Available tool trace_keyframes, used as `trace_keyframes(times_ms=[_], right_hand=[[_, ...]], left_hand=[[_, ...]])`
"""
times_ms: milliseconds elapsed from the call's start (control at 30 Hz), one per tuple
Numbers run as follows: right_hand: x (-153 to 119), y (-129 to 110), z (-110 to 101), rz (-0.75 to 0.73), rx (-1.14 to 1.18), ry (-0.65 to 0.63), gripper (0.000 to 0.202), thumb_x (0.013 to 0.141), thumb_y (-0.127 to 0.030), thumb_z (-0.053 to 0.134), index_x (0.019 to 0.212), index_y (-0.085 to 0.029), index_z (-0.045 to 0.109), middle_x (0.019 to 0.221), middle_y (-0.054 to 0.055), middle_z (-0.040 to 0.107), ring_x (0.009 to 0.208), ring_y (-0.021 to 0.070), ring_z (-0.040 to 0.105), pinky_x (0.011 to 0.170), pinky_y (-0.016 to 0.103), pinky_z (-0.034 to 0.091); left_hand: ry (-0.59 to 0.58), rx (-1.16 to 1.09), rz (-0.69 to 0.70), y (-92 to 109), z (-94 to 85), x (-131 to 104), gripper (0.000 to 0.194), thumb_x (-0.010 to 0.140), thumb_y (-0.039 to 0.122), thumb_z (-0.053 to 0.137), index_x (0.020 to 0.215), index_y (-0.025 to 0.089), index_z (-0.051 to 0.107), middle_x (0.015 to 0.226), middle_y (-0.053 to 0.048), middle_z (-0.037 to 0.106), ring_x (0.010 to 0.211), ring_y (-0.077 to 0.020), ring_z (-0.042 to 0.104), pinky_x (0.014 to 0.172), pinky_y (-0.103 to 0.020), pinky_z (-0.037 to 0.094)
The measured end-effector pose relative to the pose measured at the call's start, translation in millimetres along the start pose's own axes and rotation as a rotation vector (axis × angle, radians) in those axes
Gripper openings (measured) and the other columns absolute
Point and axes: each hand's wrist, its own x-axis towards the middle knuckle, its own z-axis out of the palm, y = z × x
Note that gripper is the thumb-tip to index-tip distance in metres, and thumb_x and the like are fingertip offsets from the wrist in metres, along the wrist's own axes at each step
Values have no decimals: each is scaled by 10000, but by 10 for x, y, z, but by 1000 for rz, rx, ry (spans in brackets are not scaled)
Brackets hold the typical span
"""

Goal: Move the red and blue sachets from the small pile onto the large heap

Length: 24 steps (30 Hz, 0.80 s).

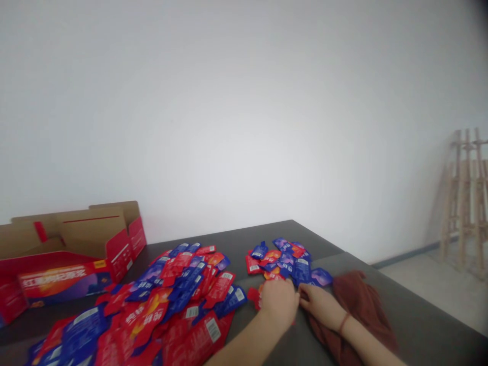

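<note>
My left hand (pixel 280 303) is closed at the near edge of a small pile of red and blue sachets (pixel 286 260); a red sachet (pixel 254 296) shows at its left side, partly covered by the hand. Close beside it, my right hand (pixel 319 303) has its fingers pinched together, with its fingertips near the left hand. Whatever lies between the fingers is too small and blurred to make out. A brown cloth (pixel 364 307) lies crumpled under and beside the right wrist.
A larger heap of red and blue sachets (pixel 168 300) spreads over the dark table (pixel 412 310) at the left. Behind it stands an open red cardboard box (pixel 68 279). Wooden easels (pixel 467 203) lean by the white wall at the far right.
</note>
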Motion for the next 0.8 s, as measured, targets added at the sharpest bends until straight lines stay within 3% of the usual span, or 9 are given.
trace_keyframes(times_ms=[67,133,233,300,400,500,667,800], right_hand=[[6,5,6,-2,0,0,79,836,-219,507,807,-202,578,834,41,690,786,185,625,644,258,351],[9,-4,8,12,-13,7,81,840,-211,504,806,-204,577,834,39,692,791,185,629,649,259,353],[0,-40,6,37,-30,30,80,850,-220,502,845,-206,581,880,48,695,849,198,633,684,266,363],[-14,-76,0,41,-33,39,78,852,-227,506,860,-208,582,899,51,694,865,203,633,694,269,369],[-43,-136,-21,20,-12,50,78,850,-226,507,851,-213,583,881,43,692,844,195,636,695,265,377],[-71,-186,-45,-15,11,82,110,860,-227,481,848,-213,590,876,42,690,838,191,635,709,264,385],[-87,-226,-39,-49,16,100,127,860,-225,468,843,-213,593,867,35,684,807,187,633,701,269,391],[-80,-214,-59,-63,7,127,138,863,-229,458,854,-215,595,875,35,678,821,196,634,706,280,399]], left_hand=[[19,-46,30,-86,26,-89,297,906,327,426,1032,158,635,978,-134,673,930,-284,639,789,-394,489],[24,-92,17,-301,62,-187,269,862,350,496,1030,177,617,1036,-103,658,964,-261,619,817,-359,470],[-36,-170,0,-640,147,-321,390,748,424,632,1047,178,586,1113,-84,623,1033,-254,572,853,-320,444],[-44,-184,-22,-760,218,-380,470,694,406,683,1086,176,564,1162,-86,592,1080,-255,538,882,-307,422],[-43,-193,-90,-795,303,-406,441,693,339,686,1076,167,551,1158,-89,579,1067,-245,537,869,-294,411],[-106,-241,-122,-804,337,-372,414,683,369,710,1015,175,555,1080,-63,593,981,-231,570,789,-280,425],[-113,-332,-24,-900,345,-251,619,618,394,774,1156,217,524,1198,-56,498,1003,-215,569,818,-275,422],[-187,-306,-18,-942,351,-144,591,502,384,827,1009,197,589,1116,-58,548,932,-236,586,749,-278,437]])
